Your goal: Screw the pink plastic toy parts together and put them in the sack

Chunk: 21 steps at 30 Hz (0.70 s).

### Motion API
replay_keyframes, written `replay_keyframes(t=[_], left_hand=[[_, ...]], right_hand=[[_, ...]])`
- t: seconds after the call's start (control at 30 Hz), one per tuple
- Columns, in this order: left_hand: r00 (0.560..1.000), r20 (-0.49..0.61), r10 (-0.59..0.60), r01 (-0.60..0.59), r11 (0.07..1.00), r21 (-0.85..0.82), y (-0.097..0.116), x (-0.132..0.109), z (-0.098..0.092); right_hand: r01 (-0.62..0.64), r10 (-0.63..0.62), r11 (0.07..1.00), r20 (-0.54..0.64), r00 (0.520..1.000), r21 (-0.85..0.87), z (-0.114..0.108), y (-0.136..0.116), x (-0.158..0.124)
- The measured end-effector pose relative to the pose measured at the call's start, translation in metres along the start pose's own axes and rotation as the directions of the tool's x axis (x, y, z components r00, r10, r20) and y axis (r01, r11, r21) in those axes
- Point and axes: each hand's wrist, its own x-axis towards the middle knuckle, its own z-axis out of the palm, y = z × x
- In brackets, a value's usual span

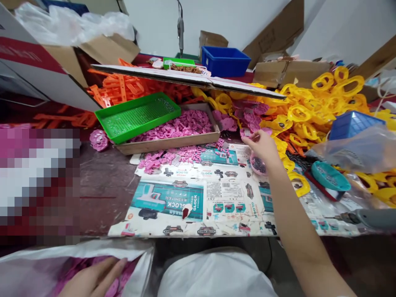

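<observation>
The right hand [262, 144] is at the edge of a heap of pink parts [252, 117], thumb and forefinger slightly apart; I cannot tell whether they pinch one. The left hand [93, 278] rests among more pink parts in a white bag [145, 260], fingers close together, its grip unclear. A low wrist could knock the pink dish [254, 166] just below the right hand and spill its small dark bits, and pulling at the heap might bring down the yellow rings [298, 113] tangled beside it. The green tray [139, 119], tilted on a wooden box [170, 142], looks easy to tip if bumped. A printed cardboard sheet [225, 229] covers part of the worn dark red table [99, 177]; behind stand a blue bin [225, 64], cartons [291, 72] and a pale wall [151, 24].
</observation>
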Motion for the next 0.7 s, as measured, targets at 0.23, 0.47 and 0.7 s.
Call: replay_keyframes(t=[0.23, 0.47, 0.7], left_hand=[[0.942, -0.145, 0.304, -0.238, 0.295, -0.925, 0.139, 0.031, 0.064], [0.990, -0.136, 0.018, -0.136, 0.007, -0.991, 0.168, 0.041, 0.065], [0.982, -0.175, 0.071, -0.187, 0.240, -0.953, 0.146, 0.036, 0.049]], right_hand=[[0.225, -0.292, 0.882, 0.107, 0.950, 0.414, 0.016, -0.064, -0.121], [0.461, -0.612, 0.762, 0.275, 0.741, 0.455, 0.047, -0.097, -0.135], [0.491, -0.486, 0.865, 0.410, 0.772, 0.101, 0.098, -0.134, -0.077]])
